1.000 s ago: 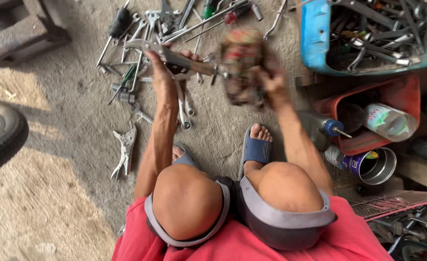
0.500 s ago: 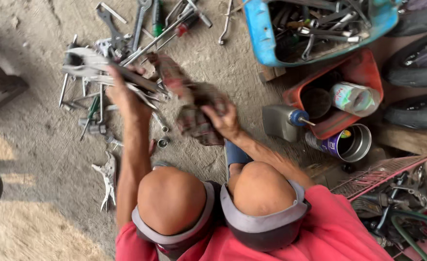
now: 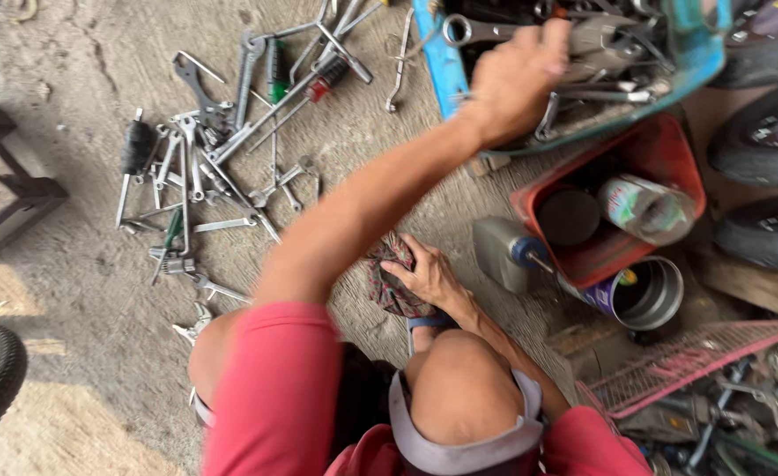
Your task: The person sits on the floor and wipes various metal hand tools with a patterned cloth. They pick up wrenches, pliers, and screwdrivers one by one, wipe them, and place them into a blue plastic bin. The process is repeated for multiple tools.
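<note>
Progress: nothing showed as lifted out of the blue tray [image 3: 446, 66]; loose wrenches [image 3: 204, 167] lay spread on the concrete.
Left hand [image 3: 517, 79]: reached across over the tray's tools, fingers curled and blurred; I could not tell whether it held anything.
Right hand [image 3: 429, 278]: fingers closed around the rag [image 3: 389, 286].
Rag: bunched on the ground by the foot, left of the grey oil bottle [image 3: 499, 251].
</note>
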